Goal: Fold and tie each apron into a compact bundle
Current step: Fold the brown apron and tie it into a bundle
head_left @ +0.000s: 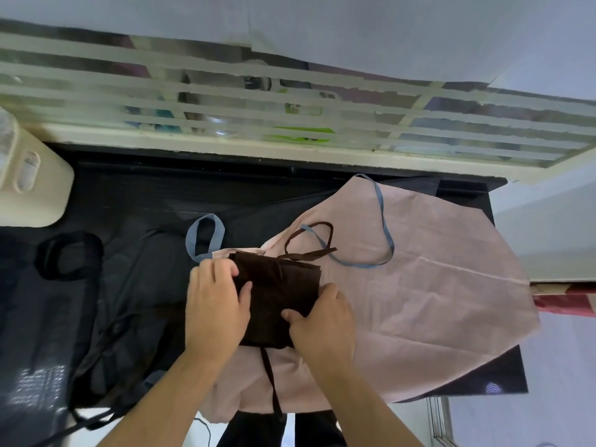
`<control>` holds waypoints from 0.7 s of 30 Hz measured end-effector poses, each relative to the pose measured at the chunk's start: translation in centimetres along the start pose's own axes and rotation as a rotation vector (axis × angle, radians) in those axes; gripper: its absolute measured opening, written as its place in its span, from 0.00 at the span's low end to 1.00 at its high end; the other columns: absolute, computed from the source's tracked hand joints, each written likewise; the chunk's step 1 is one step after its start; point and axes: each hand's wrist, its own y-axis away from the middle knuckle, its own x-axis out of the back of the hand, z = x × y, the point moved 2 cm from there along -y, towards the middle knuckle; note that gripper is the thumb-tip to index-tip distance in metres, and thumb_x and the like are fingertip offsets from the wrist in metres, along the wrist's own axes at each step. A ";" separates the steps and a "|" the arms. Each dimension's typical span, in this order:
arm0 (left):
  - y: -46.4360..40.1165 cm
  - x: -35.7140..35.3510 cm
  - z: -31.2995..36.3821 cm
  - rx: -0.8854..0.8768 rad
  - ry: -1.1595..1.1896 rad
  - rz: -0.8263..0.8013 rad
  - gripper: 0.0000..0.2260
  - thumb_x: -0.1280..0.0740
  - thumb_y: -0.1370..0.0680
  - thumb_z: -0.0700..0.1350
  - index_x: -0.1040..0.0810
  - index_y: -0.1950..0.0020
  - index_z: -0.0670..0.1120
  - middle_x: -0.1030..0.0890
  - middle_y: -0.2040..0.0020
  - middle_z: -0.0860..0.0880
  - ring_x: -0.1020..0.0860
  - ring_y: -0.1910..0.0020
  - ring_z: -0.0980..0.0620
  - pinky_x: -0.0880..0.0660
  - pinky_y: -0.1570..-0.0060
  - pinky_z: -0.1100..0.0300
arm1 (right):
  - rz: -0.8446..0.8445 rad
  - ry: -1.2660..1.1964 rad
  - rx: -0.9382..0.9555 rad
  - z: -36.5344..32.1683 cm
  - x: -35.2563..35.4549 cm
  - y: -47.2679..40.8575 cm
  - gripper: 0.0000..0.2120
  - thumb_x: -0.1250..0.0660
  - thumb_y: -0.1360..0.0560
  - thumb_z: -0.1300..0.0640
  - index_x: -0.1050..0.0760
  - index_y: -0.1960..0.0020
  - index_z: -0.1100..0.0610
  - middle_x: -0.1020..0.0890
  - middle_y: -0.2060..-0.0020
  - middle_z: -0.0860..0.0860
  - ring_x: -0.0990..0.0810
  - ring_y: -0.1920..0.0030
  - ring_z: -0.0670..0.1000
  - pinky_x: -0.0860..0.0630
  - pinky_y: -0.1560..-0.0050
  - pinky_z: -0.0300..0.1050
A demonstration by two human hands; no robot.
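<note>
My left hand [215, 304] and right hand [317, 321] each grip an edge of the folded brown apron [277, 295], which lies on the pink apron [419, 279] at centre. Its strap [309, 240] trails toward 12 o'clock. Recommendation: keep folds pinned flat, edges aligned, before wrapping straps.

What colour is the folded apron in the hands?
Dark brown: the folded apron shows in the head view, held between the left hand and right hand.

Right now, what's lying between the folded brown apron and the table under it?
In the head view, the pink apron lies spread between the brown apron and the dark table. Both hands hold the brown bundle: left hand, right hand.
</note>
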 end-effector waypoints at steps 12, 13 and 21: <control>2.2 -1.7 3.0 -0.192 0.055 -0.220 0.21 0.30 0.21 0.44 0.27 0.28 0.50 0.28 0.32 0.50 0.24 0.36 0.52 0.21 0.36 0.53 | -0.180 -0.434 0.055 -0.1 2.2 -0.5 0.16 0.28 0.21 0.53 0.28 0.38 0.42 0.20 0.52 0.37 0.20 0.52 0.39 0.24 0.54 0.33; 2.4 -1.9 3.4 -0.207 0.050 -0.211 0.21 0.31 0.20 0.45 0.28 0.27 0.51 0.29 0.31 0.51 0.25 0.35 0.52 0.21 0.35 0.54 | -0.169 -0.478 0.054 0.2 2.6 -0.4 0.17 0.28 0.21 0.54 0.30 0.39 0.41 0.21 0.52 0.36 0.20 0.52 0.39 0.25 0.57 0.31; 4.9 -6.4 2.7 -0.403 -0.289 -0.312 0.38 0.41 0.19 0.66 0.46 0.15 0.48 0.42 0.16 0.43 0.40 0.18 0.42 0.40 0.21 0.44 | 0.207 0.071 0.211 2.3 2.7 0.0 0.32 0.23 0.26 0.56 0.35 0.28 0.53 0.27 0.36 0.51 0.26 0.36 0.52 0.23 0.38 0.46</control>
